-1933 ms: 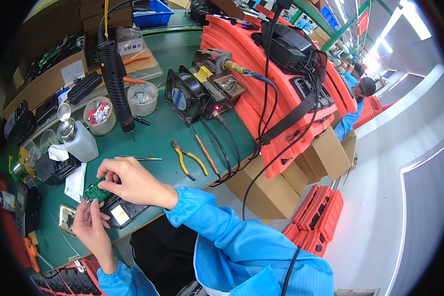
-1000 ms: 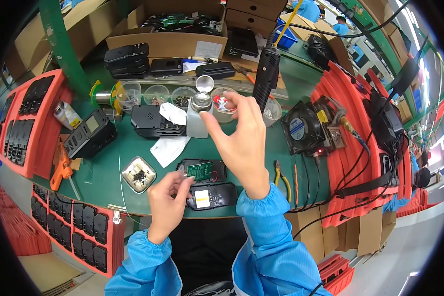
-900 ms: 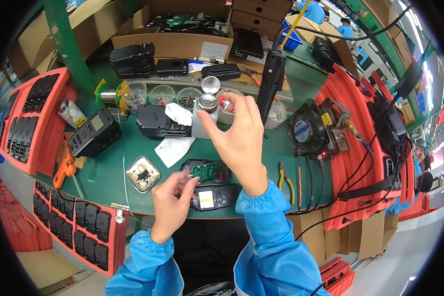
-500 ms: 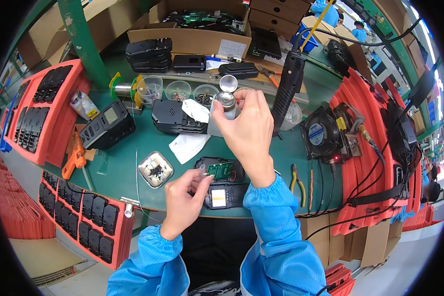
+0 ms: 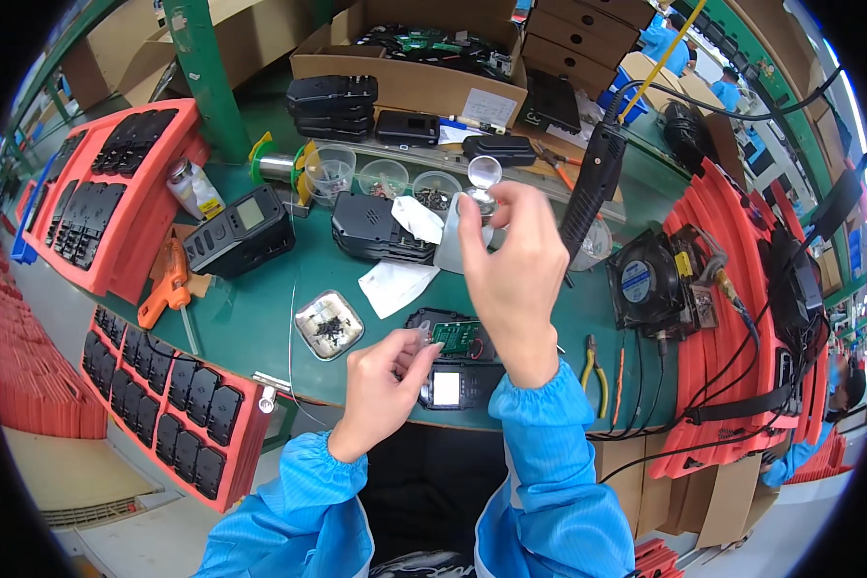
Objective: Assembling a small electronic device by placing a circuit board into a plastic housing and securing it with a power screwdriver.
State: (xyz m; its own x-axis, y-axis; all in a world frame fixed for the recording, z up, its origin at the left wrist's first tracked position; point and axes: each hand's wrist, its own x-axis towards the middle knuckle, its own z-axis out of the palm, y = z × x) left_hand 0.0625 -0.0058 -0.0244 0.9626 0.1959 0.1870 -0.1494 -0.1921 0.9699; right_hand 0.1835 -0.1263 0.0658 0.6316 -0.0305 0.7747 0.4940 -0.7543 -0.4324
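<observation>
The right hand (image 5: 515,279) is raised above the green worktop (image 5: 260,308), its fingers (image 5: 472,217) curled around a small clear bottle (image 5: 458,236) whose round flip cap (image 5: 484,173) stands open at the top. The bottle sits above and behind the green circuit board (image 5: 456,335), which lies in an open black device shell (image 5: 453,332) near the front edge of the worktop. The left hand (image 5: 380,385) rests just left of the circuit board, thumb and forefinger pressed together on something too small to make out, right at the board's left edge. In front of the circuit board, touching the shell, lies a black handheld unit with a lit white screen (image 5: 446,387), partly covered by the right wrist. Both forearms wear blue sleeves (image 5: 549,482).

Left of the circuit board stands a small metal tray of dark screws (image 5: 328,326), and behind that a white cloth (image 5: 393,284). Further back from the board lie a black device housing (image 5: 376,226) and a row of clear plastic cups (image 5: 383,178). An orange screwdriver (image 5: 169,284) lies well left of the board, beside a black meter with a grey screen (image 5: 241,231). Right of the board lie yellow-handled pliers (image 5: 589,361), and beyond them a black cooling fan (image 5: 641,279). A black soldering-iron handle (image 5: 588,193) hangs just right of the bottle. Red foam trays of black parts (image 5: 106,193) lie at the far left.
</observation>
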